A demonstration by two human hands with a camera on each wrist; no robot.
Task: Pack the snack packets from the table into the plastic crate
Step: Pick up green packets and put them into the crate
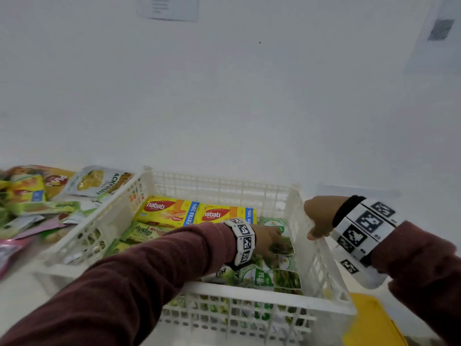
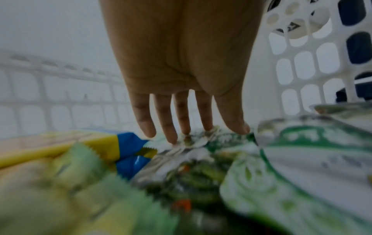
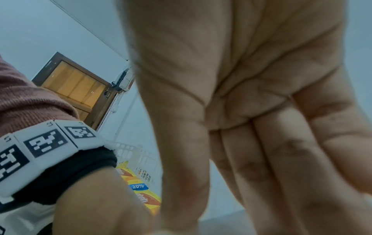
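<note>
A white plastic crate [image 1: 249, 293] stands in the middle, its holed wall [image 2: 298, 66] close to my left hand. Inside lie two yellow Nabati packets [image 1: 169, 211], a green pandan packet [image 1: 144, 232] and several green-and-white packets [image 1: 272, 278]. My left hand [image 1: 269, 239] reaches into the crate's right side. Its straight fingers [image 2: 169, 135] touch the top of a green-and-white packet [image 2: 193, 143]. My right hand [image 1: 320, 218] rests on the crate's right rim, thumb at the inside; the right wrist view shows straight fingers [image 3: 281, 159] holding nothing.
A loose pile of snack packets [image 1: 37, 196] lies on the table left of the crate, with a jackfruit packet [image 1: 99, 181] against the crate's far left corner. A yellow object [image 1: 369, 323] sits at the near right. A white wall rises right behind the crate.
</note>
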